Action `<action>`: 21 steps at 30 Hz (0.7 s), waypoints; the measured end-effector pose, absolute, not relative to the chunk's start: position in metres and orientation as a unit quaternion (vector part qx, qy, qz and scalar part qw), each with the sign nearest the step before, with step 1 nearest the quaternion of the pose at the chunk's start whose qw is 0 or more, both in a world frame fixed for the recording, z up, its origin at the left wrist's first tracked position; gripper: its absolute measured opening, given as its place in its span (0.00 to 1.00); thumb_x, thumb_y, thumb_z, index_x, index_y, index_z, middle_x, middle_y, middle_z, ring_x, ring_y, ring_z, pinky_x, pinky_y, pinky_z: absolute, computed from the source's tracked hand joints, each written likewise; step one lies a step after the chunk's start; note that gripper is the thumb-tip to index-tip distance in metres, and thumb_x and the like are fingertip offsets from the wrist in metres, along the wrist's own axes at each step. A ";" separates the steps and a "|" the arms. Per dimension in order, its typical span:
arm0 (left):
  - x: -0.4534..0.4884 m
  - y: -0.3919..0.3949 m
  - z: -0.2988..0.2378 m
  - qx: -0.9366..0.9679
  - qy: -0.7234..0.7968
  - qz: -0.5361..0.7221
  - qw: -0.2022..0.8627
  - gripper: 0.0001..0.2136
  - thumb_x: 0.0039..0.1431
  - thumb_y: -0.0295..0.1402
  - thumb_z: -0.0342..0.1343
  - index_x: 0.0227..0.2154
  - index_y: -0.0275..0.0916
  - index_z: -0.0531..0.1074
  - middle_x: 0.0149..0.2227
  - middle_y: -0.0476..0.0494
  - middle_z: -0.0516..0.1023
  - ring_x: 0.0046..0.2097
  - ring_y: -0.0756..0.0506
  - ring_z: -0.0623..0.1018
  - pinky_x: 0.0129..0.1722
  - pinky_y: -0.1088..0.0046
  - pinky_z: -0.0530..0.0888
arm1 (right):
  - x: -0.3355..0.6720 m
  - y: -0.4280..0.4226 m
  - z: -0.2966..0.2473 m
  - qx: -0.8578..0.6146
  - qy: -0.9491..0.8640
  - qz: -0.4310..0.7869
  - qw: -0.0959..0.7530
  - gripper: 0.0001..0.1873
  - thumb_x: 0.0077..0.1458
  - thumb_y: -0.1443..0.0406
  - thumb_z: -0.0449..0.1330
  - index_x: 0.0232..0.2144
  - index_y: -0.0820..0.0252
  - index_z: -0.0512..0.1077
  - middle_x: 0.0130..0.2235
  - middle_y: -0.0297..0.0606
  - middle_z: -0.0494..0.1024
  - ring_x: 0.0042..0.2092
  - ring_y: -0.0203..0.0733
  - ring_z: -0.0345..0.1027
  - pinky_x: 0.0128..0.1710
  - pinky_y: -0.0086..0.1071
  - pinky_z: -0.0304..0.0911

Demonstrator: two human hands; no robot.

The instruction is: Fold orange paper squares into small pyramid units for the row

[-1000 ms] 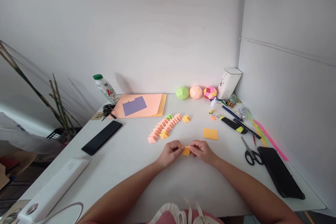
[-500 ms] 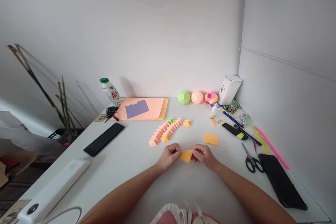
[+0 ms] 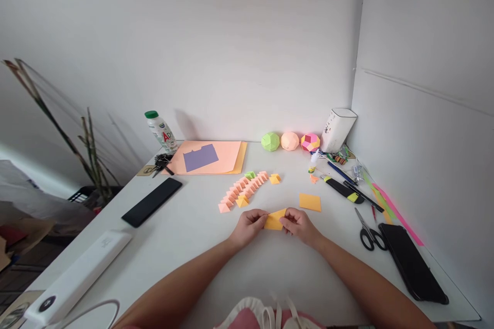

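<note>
A small piece of orange paper is stretched between my two hands over the near middle of the table. My left hand pinches its left end, thumb on top. At the right end my right hand is closed on it between thumb and fingers. Just beyond lie two rows of folded peach paper pieces, with a folded orange piece at the near end of one row and green ones at the far end. Flat on the table to the right is an orange paper rectangle.
Paper balls line the wall. On the right are scissors, a utility knife, a glue bottle and a black phone. Peach sheets, a black slab and a long white device lie left.
The orange paper has turned in my fingers, its right end now higher. My right hand's grip has shifted slightly up and inward. Both hands still hold it.
</note>
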State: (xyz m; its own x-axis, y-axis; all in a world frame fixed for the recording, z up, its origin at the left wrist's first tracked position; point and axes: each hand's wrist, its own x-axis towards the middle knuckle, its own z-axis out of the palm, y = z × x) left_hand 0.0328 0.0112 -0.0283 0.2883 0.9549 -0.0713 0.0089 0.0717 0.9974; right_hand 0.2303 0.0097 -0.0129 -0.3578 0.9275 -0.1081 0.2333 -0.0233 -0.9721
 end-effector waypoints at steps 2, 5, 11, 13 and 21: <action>0.033 0.011 -0.029 0.544 0.447 0.407 0.582 0.11 0.54 0.39 0.53 0.25 0.35 0.72 0.22 0.49 0.70 0.25 0.50 0.68 0.26 0.74 0.66 | 0.231 0.010 -0.013 -0.465 -0.621 0.541 0.324 0.15 0.52 0.56 0.57 0.22 0.58 0.61 0.21 0.30 0.68 0.24 0.35 0.63 0.22 0.27 0.56; 0.033 0.012 -0.027 0.540 0.456 0.419 0.570 0.09 0.53 0.37 0.53 0.24 0.36 0.70 0.21 0.51 0.68 0.25 0.51 0.67 0.26 0.75 0.67 | 0.232 0.010 -0.015 -0.461 -0.615 0.545 0.336 0.16 0.52 0.56 0.57 0.21 0.58 0.59 0.20 0.29 0.66 0.23 0.34 0.62 0.22 0.27 0.56; 0.032 0.011 -0.026 0.553 0.436 0.416 0.575 0.10 0.54 0.40 0.53 0.27 0.37 0.68 0.23 0.51 0.68 0.26 0.51 0.68 0.28 0.75 0.67 | 0.231 0.010 -0.017 -0.460 -0.612 0.547 0.338 0.16 0.51 0.56 0.58 0.21 0.58 0.59 0.19 0.28 0.66 0.22 0.34 0.61 0.22 0.27 0.57; 0.032 0.011 -0.028 0.562 0.428 0.404 0.581 0.11 0.54 0.41 0.54 0.29 0.37 0.68 0.23 0.51 0.68 0.26 0.52 0.67 0.26 0.76 0.66 | 0.231 0.009 -0.017 -0.462 -0.616 0.544 0.333 0.15 0.51 0.57 0.58 0.21 0.58 0.60 0.19 0.28 0.65 0.22 0.34 0.61 0.23 0.27 0.57; 0.030 0.010 -0.028 0.575 0.427 0.381 0.584 0.15 0.56 0.45 0.51 0.27 0.37 0.65 0.22 0.52 0.67 0.25 0.51 0.67 0.26 0.76 0.65 | 0.231 0.011 -0.021 -0.446 -0.634 0.539 0.329 0.13 0.52 0.57 0.57 0.23 0.59 0.61 0.22 0.28 0.63 0.25 0.34 0.60 0.25 0.27 0.56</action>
